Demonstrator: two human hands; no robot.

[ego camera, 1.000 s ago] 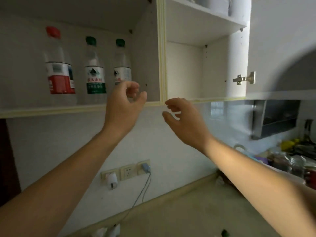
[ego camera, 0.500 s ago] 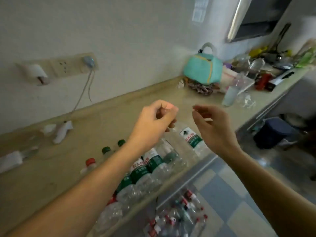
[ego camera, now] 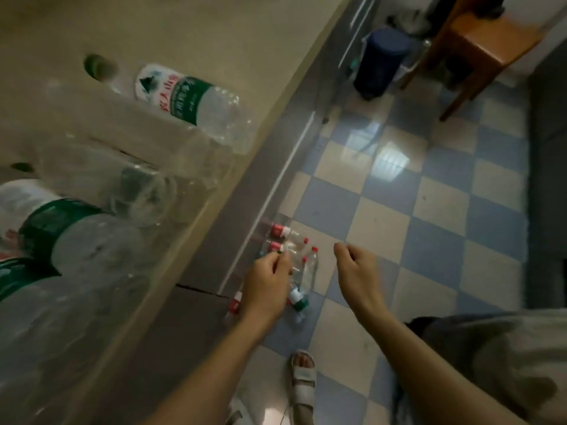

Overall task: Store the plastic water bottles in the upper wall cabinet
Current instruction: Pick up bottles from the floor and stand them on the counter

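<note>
- Both arms reach down from the bottom of the frame over a blue-and-cream checkered floor (ego camera: 429, 210).
- The left hand (ego camera: 267, 286) hangs with fingers curled loosely, holding nothing, above a cluster of plastic water bottles (ego camera: 294, 259) lying on the floor at lower centre.
- The right hand (ego camera: 356, 271) is likewise loosely curled and empty.
- More bottles (ego camera: 184, 96) lie on their sides on the counter (ego camera: 214, 32) at left.
- A sandalled foot (ego camera: 303, 375) stands below.

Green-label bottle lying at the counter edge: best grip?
Wrap the bottle around its labelled middle, coming from above. It lies on its side on the counter, cap toward the wall, base near the edge, so the round body is exposed. Both hands look free.
</note>
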